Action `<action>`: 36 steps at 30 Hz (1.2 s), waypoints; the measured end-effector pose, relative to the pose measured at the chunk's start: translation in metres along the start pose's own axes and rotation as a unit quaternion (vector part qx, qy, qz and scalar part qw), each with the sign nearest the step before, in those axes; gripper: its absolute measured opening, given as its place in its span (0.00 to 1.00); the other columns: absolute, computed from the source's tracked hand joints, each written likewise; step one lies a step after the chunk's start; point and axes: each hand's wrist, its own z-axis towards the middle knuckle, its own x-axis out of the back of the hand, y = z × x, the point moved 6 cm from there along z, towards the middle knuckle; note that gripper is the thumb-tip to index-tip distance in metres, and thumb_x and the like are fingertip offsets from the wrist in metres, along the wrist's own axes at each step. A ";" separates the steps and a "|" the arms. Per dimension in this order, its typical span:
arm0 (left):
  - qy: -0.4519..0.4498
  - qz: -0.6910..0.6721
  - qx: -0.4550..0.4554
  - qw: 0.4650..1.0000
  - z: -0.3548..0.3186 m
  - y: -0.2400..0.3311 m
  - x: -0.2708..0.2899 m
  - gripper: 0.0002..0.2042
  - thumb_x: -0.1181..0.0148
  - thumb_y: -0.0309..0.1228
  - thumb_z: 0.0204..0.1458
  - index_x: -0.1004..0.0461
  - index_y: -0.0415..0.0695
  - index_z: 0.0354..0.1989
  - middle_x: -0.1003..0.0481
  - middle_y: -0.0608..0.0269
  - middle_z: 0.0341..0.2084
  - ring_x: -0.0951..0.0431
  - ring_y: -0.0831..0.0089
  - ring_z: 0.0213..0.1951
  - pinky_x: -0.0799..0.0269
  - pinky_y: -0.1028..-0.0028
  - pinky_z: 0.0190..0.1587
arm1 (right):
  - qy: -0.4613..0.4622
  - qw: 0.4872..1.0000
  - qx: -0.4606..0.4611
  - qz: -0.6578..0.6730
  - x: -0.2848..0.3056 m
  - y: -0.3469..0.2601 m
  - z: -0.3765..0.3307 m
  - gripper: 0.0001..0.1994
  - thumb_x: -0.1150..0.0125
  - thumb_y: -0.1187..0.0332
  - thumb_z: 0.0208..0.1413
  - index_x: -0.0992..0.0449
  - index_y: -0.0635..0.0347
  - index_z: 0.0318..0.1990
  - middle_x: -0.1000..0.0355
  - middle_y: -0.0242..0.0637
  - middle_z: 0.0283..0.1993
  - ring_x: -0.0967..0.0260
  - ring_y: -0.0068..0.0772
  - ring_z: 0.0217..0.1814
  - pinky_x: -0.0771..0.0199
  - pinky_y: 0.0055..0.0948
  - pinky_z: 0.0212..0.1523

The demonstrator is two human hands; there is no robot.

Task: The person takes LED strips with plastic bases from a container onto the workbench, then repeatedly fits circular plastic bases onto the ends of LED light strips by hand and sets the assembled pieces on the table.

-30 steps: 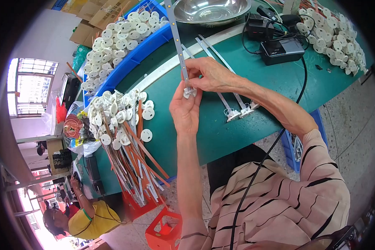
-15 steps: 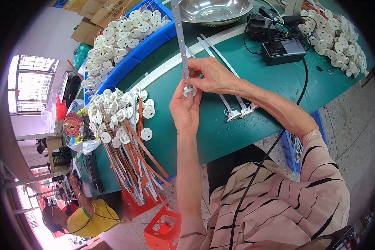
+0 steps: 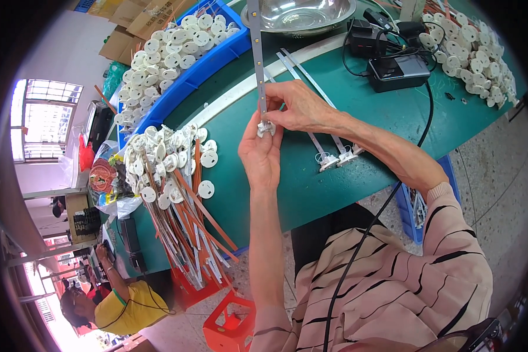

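Note:
My left hand (image 3: 264,154) is raised above the green table (image 3: 311,193), its fingertips pinching a small white round cap (image 3: 267,129) at the lower end of a long grey metal strip (image 3: 256,53). My right hand (image 3: 299,105) grips the same strip just above the cap, thumb and fingers closed on it. The strip runs straight up out of the picture's top edge. Two more strips (image 3: 311,100) with white caps (image 3: 334,158) on their near ends lie on the table just right of my hands.
A bundle of orange and white strips with white discs (image 3: 170,176) overhangs the table's left edge. A blue crate (image 3: 182,41) holds several white discs; more discs (image 3: 475,64) lie far right. A steel bowl (image 3: 305,12), a black device with cables (image 3: 393,70), a red stool (image 3: 234,322) and a seated person (image 3: 111,299) are around.
The strip has turned slightly more upright and both hands stay together at its lower end; the cap sits between my left fingertips as before.

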 end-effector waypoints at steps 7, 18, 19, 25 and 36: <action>-0.017 0.052 -0.015 0.998 0.000 -0.001 -0.002 0.22 0.52 0.22 0.57 0.44 0.33 0.60 0.37 0.53 0.55 0.33 0.67 0.55 0.37 0.67 0.59 | -0.015 1.000 -0.002 -0.007 0.002 -0.005 0.000 0.06 0.42 0.76 0.44 0.29 0.66 0.32 0.28 0.39 0.24 0.30 0.30 0.27 0.30 0.29 0.31; 0.024 0.037 -0.011 0.999 0.000 0.000 -0.001 0.20 0.56 0.16 0.56 0.43 0.31 0.59 0.35 0.51 0.53 0.31 0.66 0.53 0.35 0.66 0.59 | 0.002 1.000 0.005 0.000 0.001 -0.003 -0.001 0.07 0.41 0.75 0.45 0.29 0.65 0.33 0.27 0.40 0.24 0.30 0.29 0.26 0.30 0.28 0.30; 0.025 0.037 -0.011 0.999 -0.001 0.001 -0.001 0.20 0.56 0.16 0.56 0.43 0.31 0.59 0.35 0.51 0.53 0.31 0.66 0.53 0.35 0.66 0.59 | 0.004 1.000 0.001 -0.001 0.000 -0.004 -0.001 0.06 0.41 0.75 0.45 0.29 0.65 0.33 0.27 0.40 0.24 0.30 0.29 0.26 0.30 0.28 0.30; 0.025 0.037 -0.013 0.999 0.000 0.001 -0.001 0.21 0.56 0.15 0.55 0.43 0.31 0.59 0.35 0.51 0.52 0.31 0.66 0.52 0.35 0.66 0.59 | 0.008 1.000 0.007 0.008 0.000 -0.003 -0.002 0.07 0.41 0.75 0.45 0.29 0.66 0.32 0.26 0.41 0.25 0.29 0.30 0.27 0.29 0.28 0.31; 0.030 0.049 0.001 0.998 -0.001 0.000 -0.004 0.19 0.57 0.15 0.56 0.41 0.31 0.57 0.34 0.51 0.51 0.30 0.66 0.52 0.34 0.67 0.58 | 0.006 0.999 0.040 -0.016 -0.002 -0.002 0.000 0.05 0.42 0.77 0.43 0.30 0.66 0.30 0.26 0.42 0.24 0.29 0.32 0.25 0.29 0.28 0.28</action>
